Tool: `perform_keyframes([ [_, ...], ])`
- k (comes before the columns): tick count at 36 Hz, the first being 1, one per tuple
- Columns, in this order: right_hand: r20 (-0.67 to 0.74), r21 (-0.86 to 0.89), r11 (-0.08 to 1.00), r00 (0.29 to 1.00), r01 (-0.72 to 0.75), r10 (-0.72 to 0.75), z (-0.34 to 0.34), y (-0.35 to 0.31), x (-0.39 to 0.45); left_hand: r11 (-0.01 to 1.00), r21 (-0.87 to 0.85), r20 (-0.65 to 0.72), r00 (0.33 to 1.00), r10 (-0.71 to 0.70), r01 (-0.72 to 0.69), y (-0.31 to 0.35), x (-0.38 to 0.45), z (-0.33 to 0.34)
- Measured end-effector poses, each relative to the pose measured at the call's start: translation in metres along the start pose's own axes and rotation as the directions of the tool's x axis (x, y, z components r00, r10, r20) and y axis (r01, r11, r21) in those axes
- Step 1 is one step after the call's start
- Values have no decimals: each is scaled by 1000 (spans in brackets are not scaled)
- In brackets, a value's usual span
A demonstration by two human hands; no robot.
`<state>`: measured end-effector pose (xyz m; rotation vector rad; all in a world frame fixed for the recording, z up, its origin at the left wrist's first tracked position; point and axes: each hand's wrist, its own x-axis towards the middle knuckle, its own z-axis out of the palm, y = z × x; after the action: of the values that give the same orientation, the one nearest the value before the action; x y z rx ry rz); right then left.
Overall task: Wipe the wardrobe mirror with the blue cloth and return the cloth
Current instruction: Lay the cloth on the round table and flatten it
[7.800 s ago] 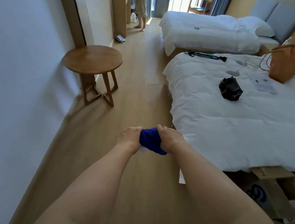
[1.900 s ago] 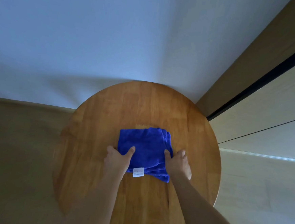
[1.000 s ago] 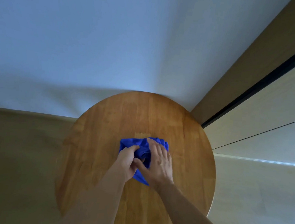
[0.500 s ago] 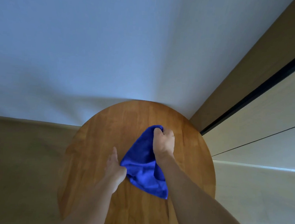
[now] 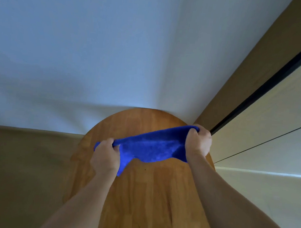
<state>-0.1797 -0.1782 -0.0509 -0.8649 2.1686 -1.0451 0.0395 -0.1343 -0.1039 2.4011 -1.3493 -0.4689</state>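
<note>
Both hands grip the bright blue terry cloth (image 5: 150, 147): the left hand (image 5: 105, 158) pinches its left end with curled fingers, and the right hand (image 5: 198, 142) closes around its right end, a little higher in the frame. Between them the cloth hangs stretched in the middle of the frame, above the round wooden table (image 5: 139, 194); one corner droops beside the left hand. I judge that the person is spreading the cloth to fold it and return it, so the next move calls for laying it flat on the table. No mirror is visible. A pale panel with a dark edge (image 5: 267, 83) at the right is cut off, and the table's legs are hidden.
</note>
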Motion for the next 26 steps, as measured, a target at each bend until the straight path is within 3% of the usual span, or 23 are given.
perform_keyframes([
  [6, -38, 18, 1000, 999, 18, -18, -9, -9, 3, 982, -47, -223, 960, 168, -183, 13, 2, -26],
  [10, 21, 10, 996, 996, -86, 86, -5, 28, 0, 969, 3, -150, 958, 244, -247, -7, -14, -13],
  [15, 129, -200, 963, 970, -180, 208, -2, 118, -22, 992, 74, 136, 986, 96, -107, -51, -56, 31],
  [20, 155, -329, 902, 926, -281, 345, -3, 182, -48, 990, 134, 380, 920, -91, 43, -83, -98, 59],
  [23, 86, -289, 854, 877, -432, 473, -4, 194, -52, 984, 91, 364, 915, -173, 150, -86, -104, 62],
  [26, 3, -267, 838, 869, -477, 495, -4, 198, -48, 968, -20, 165, 956, -244, 251, -84, -97, 61],
])
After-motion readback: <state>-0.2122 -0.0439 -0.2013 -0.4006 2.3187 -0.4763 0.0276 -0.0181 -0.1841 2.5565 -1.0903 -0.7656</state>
